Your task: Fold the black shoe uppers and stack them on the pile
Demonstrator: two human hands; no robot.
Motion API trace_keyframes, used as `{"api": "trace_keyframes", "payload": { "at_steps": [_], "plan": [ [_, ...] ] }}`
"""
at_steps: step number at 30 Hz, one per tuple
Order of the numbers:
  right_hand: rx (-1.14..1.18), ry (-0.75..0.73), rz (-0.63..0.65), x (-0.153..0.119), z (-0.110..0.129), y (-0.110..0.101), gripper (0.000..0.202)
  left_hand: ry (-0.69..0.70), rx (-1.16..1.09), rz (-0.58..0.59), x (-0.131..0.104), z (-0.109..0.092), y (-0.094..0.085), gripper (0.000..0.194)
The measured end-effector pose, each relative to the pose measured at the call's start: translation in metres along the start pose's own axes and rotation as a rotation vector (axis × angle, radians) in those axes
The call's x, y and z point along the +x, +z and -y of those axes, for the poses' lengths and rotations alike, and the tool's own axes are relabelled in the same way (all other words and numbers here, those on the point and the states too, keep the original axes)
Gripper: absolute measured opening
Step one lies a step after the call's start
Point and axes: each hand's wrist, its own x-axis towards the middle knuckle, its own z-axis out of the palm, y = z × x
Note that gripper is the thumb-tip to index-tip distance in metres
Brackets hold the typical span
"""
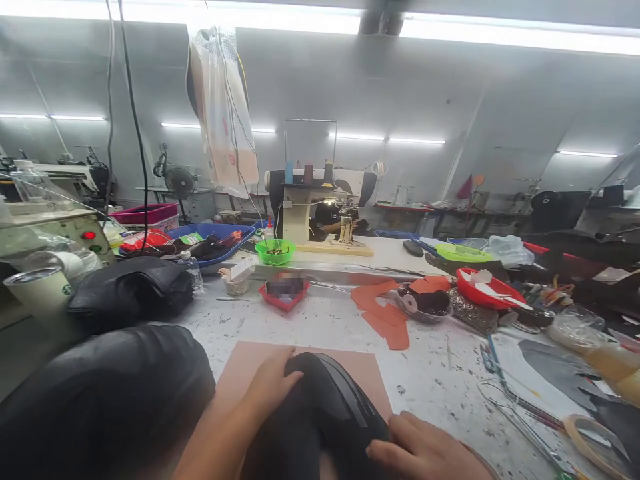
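Note:
A stack of curved black leather-like pieces [320, 393] lies in front of me, fanned at its right side so several edges show. My left hand [270, 387] grips its far left edge, thumb on the top surface and fingers partly hidden. At the lower right, my right hand [425, 443] has thumb and curled fingers closed around the near right edge. Beneath the stack lies a pinkish-brown board [243, 367]. Left of my left arm rises a big pile of black pieces [115, 380], blurred at its near end.
Behind stand another black pile [135, 287], a red tray [284, 303], orange cut pieces [383, 320] and a clear bowl [435, 310]. Scissors [493, 363] and a tape roll [595, 440] lie to the right. Farther back are a green bowl [275, 252] and a sewing machine [300, 213].

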Motion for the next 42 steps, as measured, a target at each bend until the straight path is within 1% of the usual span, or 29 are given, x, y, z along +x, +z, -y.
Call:
{"api": "trace_keyframes", "payload": {
  "at_steps": [2, 4, 5, 7, 9, 11, 12, 14, 15, 16, 18, 20, 22, 26, 29, 31, 33, 36, 38, 40, 42],
  "plan": [
    [0.092, 0.017, -0.080, 0.023, -0.001, 0.001, 0.029, 0.097, -0.127, 0.067, -0.017, -0.026, -0.005, 0.029],
    [0.161, 0.048, -0.130, 0.041, -0.002, 0.003, 0.020, 0.241, -0.250, 0.186, -0.037, -0.053, -0.011, 0.022],
    [0.184, 0.074, -0.147, 0.047, -0.003, 0.005, 0.017, 0.307, -0.276, 0.228, -0.046, -0.065, -0.014, 0.020],
    [0.217, 0.153, -0.140, 0.053, -0.003, 0.007, 0.013, 0.392, -0.239, 0.273, -0.060, -0.082, -0.019, 0.025],
    [0.228, 0.215, -0.141, 0.054, 0.000, 0.009, 0.013, 0.420, -0.177, 0.282, -0.068, -0.089, -0.021, 0.030],
    [0.189, 0.193, -0.187, 0.052, 0.005, 0.011, 0.015, 0.398, -0.196, 0.296, -0.070, -0.088, -0.021, 0.029],
    [0.157, 0.151, -0.234, 0.050, 0.008, 0.012, 0.018, 0.359, -0.267, 0.306, -0.069, -0.086, -0.020, 0.028],
    [0.091, 0.053, -0.323, 0.048, 0.015, 0.014, 0.025, 0.240, -0.487, 0.322, -0.067, -0.080, -0.017, 0.026],
    [0.068, 0.018, -0.345, 0.047, 0.018, 0.015, 0.026, 0.176, -0.603, 0.329, -0.066, -0.077, -0.015, 0.025],
    [0.054, -0.007, -0.358, 0.046, 0.020, 0.016, 0.026, 0.120, -0.706, 0.342, -0.065, -0.075, -0.014, 0.024],
    [0.051, -0.007, -0.357, 0.044, 0.023, 0.016, 0.024, 0.044, -0.839, 0.385, -0.063, -0.072, -0.012, 0.026],
    [0.054, 0.024, -0.330, 0.043, 0.024, 0.014, 0.024, 0.005, -0.906, 0.433, -0.063, -0.073, -0.011, 0.027],
    [0.041, 0.033, -0.294, 0.044, 0.024, 0.010, 0.026, -0.049, -0.952, 0.451, -0.063, -0.077, -0.011, 0.027],
    [0.021, 0.055, -0.272, 0.048, 0.025, 0.005, 0.028, -0.196, -1.001, 0.417, -0.064, -0.085, -0.012, 0.031],
    [0.057, 0.076, -0.279, 0.048, 0.027, 0.006, 0.030, -0.258, -0.933, 0.376, -0.065, -0.088, -0.013, 0.030],
    [0.051, 0.077, -0.274, 0.046, 0.030, 0.007, 0.030, -0.271, -0.886, 0.320, -0.066, -0.088, -0.015, 0.024],
    [0.029, 0.071, -0.269, 0.043, 0.032, 0.008, 0.029, -0.251, -0.835, 0.269, -0.068, -0.087, -0.015, 0.019],
    [-0.009, 0.043, -0.291, 0.039, 0.034, 0.008, 0.029, -0.224, -0.785, 0.215, -0.068, -0.085, -0.013, 0.018],
    [-0.027, 0.038, -0.317, 0.039, 0.034, 0.008, 0.028, -0.180, -0.803, 0.241, -0.067, -0.084, -0.009, 0.021],
    [-0.029, 0.050, -0.338, 0.042, 0.035, 0.009, 0.025, -0.099, -0.842, 0.299, -0.065, -0.083, -0.007, 0.024],
    [-0.015, 0.048, -0.359, 0.046, 0.035, 0.008, 0.027, -0.025, -0.888, 0.347, -0.064, -0.084, -0.009, 0.027]
  ]
}}
